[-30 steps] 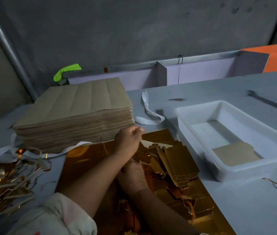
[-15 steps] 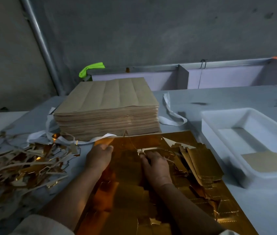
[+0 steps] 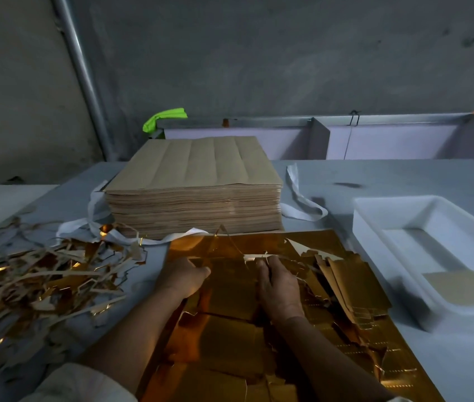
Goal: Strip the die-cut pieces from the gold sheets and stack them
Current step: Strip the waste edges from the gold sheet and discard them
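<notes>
Fingertips of the right hand (image 3: 279, 288) curl into the torn seam in the gold sheet (image 3: 230, 329), pinching it; the left hand (image 3: 185, 278) lies bent-fingered on the sheet alongside, its hold unclear. Lying flat on the table (image 3: 447, 367), the stock looks thin, light, springy, tear-prone: grip close to the cuts. Stripped pieces (image 3: 346, 288) crowd the right, white tray (image 3: 375, 216) just beyond, scrap trimmings (image 3: 41, 285) left, brown stack (image 3: 195, 181) ahead

A single head-worn wide-angle view is given. The table (image 3: 375, 181) is looked at forward and down from its near edge. The left hand (image 3: 185, 278), right hand (image 3: 280, 288) and sheet (image 3: 230, 303) are framed close, low centre, with both forearms entering from the bottom. The wall (image 3: 259, 53) is caught across the top.
</notes>
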The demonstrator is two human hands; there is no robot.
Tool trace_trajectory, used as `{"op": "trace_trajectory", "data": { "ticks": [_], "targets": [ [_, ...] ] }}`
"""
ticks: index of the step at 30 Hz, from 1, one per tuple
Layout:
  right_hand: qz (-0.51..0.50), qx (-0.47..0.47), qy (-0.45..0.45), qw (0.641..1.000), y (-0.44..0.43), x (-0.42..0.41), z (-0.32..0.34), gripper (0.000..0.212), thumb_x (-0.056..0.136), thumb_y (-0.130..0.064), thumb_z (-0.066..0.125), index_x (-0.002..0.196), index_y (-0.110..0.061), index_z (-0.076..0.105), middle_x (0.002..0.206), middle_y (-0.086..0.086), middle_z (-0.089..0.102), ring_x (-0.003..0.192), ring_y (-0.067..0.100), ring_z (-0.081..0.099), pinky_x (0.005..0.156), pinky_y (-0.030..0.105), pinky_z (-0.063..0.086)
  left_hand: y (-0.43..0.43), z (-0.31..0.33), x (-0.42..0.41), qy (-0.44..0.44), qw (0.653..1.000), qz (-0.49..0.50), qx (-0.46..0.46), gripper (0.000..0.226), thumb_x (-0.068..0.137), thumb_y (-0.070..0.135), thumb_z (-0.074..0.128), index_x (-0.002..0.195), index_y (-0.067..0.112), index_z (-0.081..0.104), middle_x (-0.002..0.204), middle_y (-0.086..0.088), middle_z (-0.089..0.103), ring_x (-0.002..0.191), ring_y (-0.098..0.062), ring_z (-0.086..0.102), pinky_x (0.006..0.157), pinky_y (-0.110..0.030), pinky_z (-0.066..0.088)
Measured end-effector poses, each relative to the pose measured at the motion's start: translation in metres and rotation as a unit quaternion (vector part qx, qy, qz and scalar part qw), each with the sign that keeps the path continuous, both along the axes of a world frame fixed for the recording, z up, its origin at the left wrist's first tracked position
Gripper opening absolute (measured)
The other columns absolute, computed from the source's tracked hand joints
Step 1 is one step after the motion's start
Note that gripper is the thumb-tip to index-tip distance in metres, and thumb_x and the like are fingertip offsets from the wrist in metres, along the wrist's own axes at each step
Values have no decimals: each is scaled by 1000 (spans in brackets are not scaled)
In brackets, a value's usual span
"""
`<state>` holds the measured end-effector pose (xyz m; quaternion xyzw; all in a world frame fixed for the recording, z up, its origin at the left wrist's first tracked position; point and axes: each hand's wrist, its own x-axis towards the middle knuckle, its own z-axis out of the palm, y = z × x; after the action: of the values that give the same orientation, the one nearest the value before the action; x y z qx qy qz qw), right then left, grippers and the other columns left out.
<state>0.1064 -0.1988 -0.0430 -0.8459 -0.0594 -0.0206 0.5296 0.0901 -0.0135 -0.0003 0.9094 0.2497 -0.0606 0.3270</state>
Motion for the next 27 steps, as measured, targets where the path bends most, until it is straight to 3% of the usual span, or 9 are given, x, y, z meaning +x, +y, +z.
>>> {"op": "trace_trajectory", "data": {
  "ticks": [5,7,11,17,20,23,27],
  "targets": [
    [-5,0,-3,1000,0,1,-2,19,105,-33,41,88,-31,50,86,4,62,75,17,60,68,32,53,-1,2,-2,-11,991,47,-126,16,95,33,61,91,18,60,91,-2,60,83,-19,56,68,-30,41],
    [-7,2,-8,1000,0,1,-2,19,104,-34,42,87,-31,50,84,3,61,74,16,58,68,32,52,-1,3,-3,-18,985,56,-162,13,95,28,61,94,14,61,88,-3,59,92,-25,58,67,-31,40],
    [-11,14,-12,1000,0,1,-2,21,104,-33,42,86,-31,50,83,2,61,74,16,59,68,32,52,-2,2,-1,-42,980,63,-184,9,98,23,56,90,22,55,91,-2,56,80,-15,51,69,-32,38],
    [-50,50,-21,997,-2,1,-1,20,104,-31,44,84,-34,46,85,-1,58,74,11,56,63,24,45,4,-4,1,-85,974,92,-189,21,102,27,46,102,10,59,99,-11,60,91,-26,57,79,-39,44],
    [-63,56,-22,996,-3,1,-2,5,102,-33,47,98,-33,50,99,-4,59,87,8,58,71,23,50,7,-7,-3,-101,955,112,-255,23,102,28,45,99,10,59,104,-15,61,100,-35,59,91,-47,45],
    [-65,58,-6,996,-3,2,-2,23,101,-36,50,120,-25,51,115,-6,56,104,11,56,93,34,52,9,-9,-4,-112,939,143,-293,24,102,33,44,103,15,60,109,-16,63,102,-34,59,98,-56,44],
    [-70,57,-18,996,-4,2,-1,34,101,-40,47,130,-23,49,123,-6,52,110,11,52,93,30,47,9,-14,0,-126,926,175,-311,25,101,40,44,101,22,61,107,-14,64,101,-34,60,97,-57,44]
  ]
}}
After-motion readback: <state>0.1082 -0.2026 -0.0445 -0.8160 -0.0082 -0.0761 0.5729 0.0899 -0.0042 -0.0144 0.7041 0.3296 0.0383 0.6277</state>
